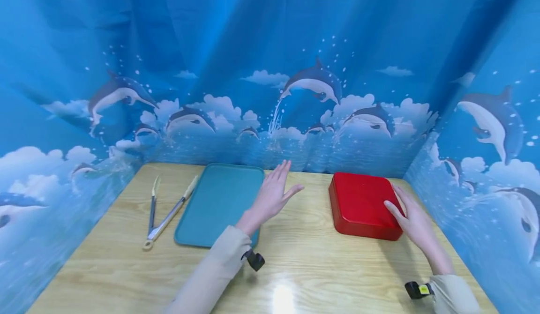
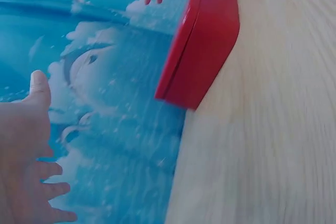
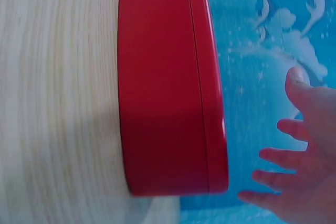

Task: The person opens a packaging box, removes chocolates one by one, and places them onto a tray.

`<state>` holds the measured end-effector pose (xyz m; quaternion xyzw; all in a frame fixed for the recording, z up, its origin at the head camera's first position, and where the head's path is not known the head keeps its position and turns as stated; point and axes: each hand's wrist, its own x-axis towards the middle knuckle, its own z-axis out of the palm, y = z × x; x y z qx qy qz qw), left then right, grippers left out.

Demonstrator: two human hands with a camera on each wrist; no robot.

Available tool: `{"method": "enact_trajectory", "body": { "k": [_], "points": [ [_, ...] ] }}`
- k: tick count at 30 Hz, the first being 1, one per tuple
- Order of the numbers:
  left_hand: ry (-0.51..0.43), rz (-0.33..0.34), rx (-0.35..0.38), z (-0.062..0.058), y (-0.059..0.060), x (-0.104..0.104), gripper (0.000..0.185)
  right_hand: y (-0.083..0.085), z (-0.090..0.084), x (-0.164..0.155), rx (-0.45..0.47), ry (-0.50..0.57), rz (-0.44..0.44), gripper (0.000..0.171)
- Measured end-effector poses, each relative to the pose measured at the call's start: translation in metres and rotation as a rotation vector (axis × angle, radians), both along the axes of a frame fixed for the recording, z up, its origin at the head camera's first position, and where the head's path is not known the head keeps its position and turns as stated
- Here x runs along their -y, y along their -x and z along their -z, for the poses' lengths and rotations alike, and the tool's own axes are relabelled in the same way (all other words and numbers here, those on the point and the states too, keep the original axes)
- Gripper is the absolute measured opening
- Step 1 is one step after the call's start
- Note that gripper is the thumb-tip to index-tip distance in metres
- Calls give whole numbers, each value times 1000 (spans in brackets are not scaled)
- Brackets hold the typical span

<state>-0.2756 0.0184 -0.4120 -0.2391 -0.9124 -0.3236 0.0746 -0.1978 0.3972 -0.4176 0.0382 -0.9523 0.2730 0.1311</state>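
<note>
A red lidded box (image 1: 366,204) sits on the right side of the table, its lid seam showing along the side in the right wrist view. My right hand (image 1: 413,218) is at the box's right edge, fingers spread and holding nothing; in its wrist view the hand (image 3: 304,166) stands apart from the lid. My left hand (image 1: 272,192) hovers by the right edge of a teal tray (image 1: 223,201), fingers straight and thumb out, with nothing in it. In the left wrist view the red box (image 2: 202,40) lies beyond that hand (image 2: 26,166).
Metal tongs with pale tips (image 1: 166,220) lie spread at the left of the tray. The wooden table (image 1: 303,257) is bordered at the back and sides by a blue dolphin-print curtain (image 1: 261,70). Each wrist wears a small black camera (image 1: 254,259).
</note>
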Motion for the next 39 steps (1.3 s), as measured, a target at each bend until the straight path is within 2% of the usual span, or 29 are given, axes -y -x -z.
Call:
{"method": "enact_trajectory", "body": {
  "k": [5, 10, 14, 18, 23, 28, 34, 39],
  "points": [
    [-81, 72, 28, 9, 0, -32, 81, -2, 6, -20, 38, 97, -52, 73],
    [-127, 138, 83, 20, -2, -67, 81, -3, 12, -33, 80, 168, -125, 79],
    [-109, 187, 126, 29, -4, -91, 84, -4, 17, -39, 140, 144, -140, 87],
    [-26, 232, 144, 37, -7, -108, 91, -5, 24, -41, 199, 105, -135, 94],
    [68, 255, 174, 46, -10, -120, 100, -7, 29, -42, 232, 75, -108, 99],
    [119, 254, 130, 52, -11, -126, 102, -8, 32, -41, 248, 55, -68, 101],
    [144, 237, 97, 52, -10, -127, 104, -8, 33, -39, 233, 29, -39, 101],
    [148, 228, 109, 51, -10, -125, 105, -8, 33, -35, 221, 15, -27, 103]
  ]
}}
